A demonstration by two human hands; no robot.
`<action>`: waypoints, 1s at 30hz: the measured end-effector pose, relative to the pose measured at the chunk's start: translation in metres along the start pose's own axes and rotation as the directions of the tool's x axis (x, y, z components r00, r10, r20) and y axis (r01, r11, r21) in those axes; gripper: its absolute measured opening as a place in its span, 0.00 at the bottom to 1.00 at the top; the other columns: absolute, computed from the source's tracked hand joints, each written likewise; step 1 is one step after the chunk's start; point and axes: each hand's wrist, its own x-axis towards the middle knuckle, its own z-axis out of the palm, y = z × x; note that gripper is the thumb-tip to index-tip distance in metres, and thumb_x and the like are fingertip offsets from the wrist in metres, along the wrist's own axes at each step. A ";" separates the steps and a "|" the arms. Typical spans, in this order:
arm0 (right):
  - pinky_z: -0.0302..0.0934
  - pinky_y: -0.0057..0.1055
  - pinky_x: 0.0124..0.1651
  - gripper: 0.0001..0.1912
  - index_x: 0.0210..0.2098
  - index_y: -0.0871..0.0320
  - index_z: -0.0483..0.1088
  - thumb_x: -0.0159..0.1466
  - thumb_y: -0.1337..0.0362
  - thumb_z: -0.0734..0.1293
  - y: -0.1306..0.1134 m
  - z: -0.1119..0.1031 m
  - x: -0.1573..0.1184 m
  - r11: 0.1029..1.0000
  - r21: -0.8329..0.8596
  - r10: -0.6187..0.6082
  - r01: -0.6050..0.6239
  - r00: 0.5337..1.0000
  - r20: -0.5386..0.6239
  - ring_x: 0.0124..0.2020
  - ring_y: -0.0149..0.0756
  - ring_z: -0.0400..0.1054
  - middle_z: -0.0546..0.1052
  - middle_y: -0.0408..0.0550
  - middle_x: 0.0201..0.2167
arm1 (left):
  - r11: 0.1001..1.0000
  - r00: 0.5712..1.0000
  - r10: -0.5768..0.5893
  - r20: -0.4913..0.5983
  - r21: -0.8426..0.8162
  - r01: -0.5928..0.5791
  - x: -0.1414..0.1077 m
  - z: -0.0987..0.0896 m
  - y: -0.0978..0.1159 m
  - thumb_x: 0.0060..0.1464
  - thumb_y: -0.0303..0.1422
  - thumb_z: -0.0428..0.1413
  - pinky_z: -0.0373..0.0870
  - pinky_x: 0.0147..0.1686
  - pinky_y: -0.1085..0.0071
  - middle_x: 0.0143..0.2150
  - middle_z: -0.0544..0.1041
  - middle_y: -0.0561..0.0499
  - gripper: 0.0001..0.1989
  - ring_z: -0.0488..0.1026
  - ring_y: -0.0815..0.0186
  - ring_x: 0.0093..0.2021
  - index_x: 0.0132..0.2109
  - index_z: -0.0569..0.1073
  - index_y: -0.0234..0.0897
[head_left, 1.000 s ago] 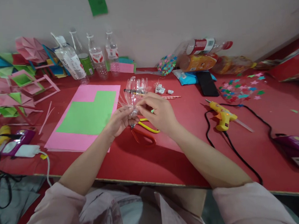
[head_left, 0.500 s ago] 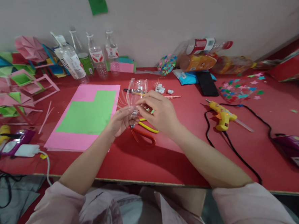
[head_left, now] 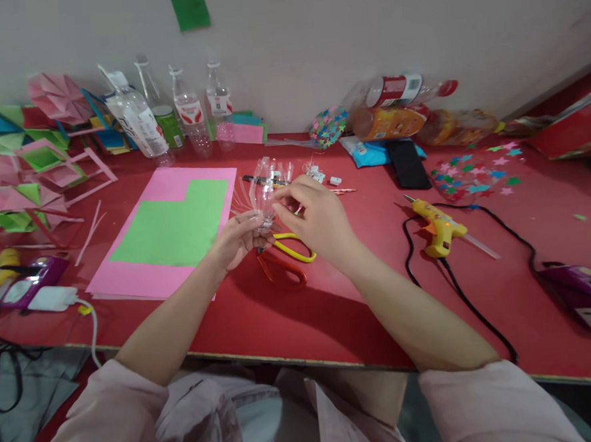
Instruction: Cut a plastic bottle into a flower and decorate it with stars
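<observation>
In front of me is a clear plastic bottle piece (head_left: pixel 264 195) cut into thin strips that fan out to the left and upward. My left hand (head_left: pixel 243 241) is closed around its lower end. From the right, my right hand (head_left: pixel 311 210) pinches at one side of the strips with thumb and forefinger, the other fingers curled. The exact contact is hard to see through the clear plastic. Under my hands lies a pair of pliers or scissors with one yellow handle and one red handle (head_left: pixel 294 248); its head is hidden by my left hand.
Pink and green paper sheets (head_left: pixel 176 231) lie to the left. A yellow glue gun (head_left: pixel 439 229) with a black cord rests on the right, near a phone (head_left: pixel 408 164) and scattered paper stars (head_left: pixel 478 176). Plastic bottles (head_left: pixel 189 114) line the wall; folded paper pieces (head_left: pixel 27 177) crowd the far left.
The strips have shifted and drawn closer together at the top. My right hand has moved slightly right and down, while the left hand stays nearly in place.
</observation>
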 end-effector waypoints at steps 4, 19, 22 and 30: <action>0.58 0.28 0.34 0.03 0.30 0.57 0.69 0.58 0.69 0.64 -0.003 -0.001 0.001 0.990 0.132 0.056 -0.055 0.998 -0.001 0.31 0.30 0.63 0.68 0.42 0.29 | 1.000 1.000 0.006 -0.004 0.005 -0.006 0.001 -0.001 0.000 0.46 0.35 0.60 0.71 0.25 0.77 0.28 0.78 0.48 0.12 0.74 0.71 0.24 0.36 0.74 0.28; 0.55 0.29 0.33 0.06 0.28 0.57 0.67 0.61 0.69 0.62 -0.003 0.008 -0.004 0.999 0.022 -0.044 0.043 0.997 0.067 0.29 0.29 0.60 0.67 0.43 0.29 | 0.999 0.998 -0.006 -0.058 -0.037 0.004 0.004 -0.002 -0.001 0.46 0.35 0.60 0.71 0.24 0.77 0.25 0.76 0.51 0.10 0.73 0.72 0.23 0.32 0.73 0.31; 0.56 0.30 0.34 0.06 0.28 0.58 0.67 0.61 0.69 0.61 -0.004 0.010 -0.006 0.998 -0.001 -0.059 0.059 0.996 0.065 0.30 0.30 0.61 0.68 0.44 0.29 | 0.999 0.998 0.012 -0.067 -0.051 -0.015 0.004 -0.002 -0.001 0.46 0.35 0.60 0.71 0.23 0.78 0.24 0.76 0.52 0.10 0.73 0.72 0.22 0.32 0.73 0.30; 0.58 0.30 0.36 0.07 0.28 0.58 0.69 0.61 0.70 0.61 -0.002 0.017 -0.008 0.998 0.005 -0.056 0.056 0.992 0.113 0.34 0.33 0.66 0.72 0.46 0.31 | 0.996 0.996 0.031 -0.082 -0.080 -0.038 0.003 -0.001 -0.001 0.46 0.34 0.60 0.71 0.23 0.78 0.22 0.74 0.54 0.09 0.73 0.73 0.22 0.29 0.70 0.32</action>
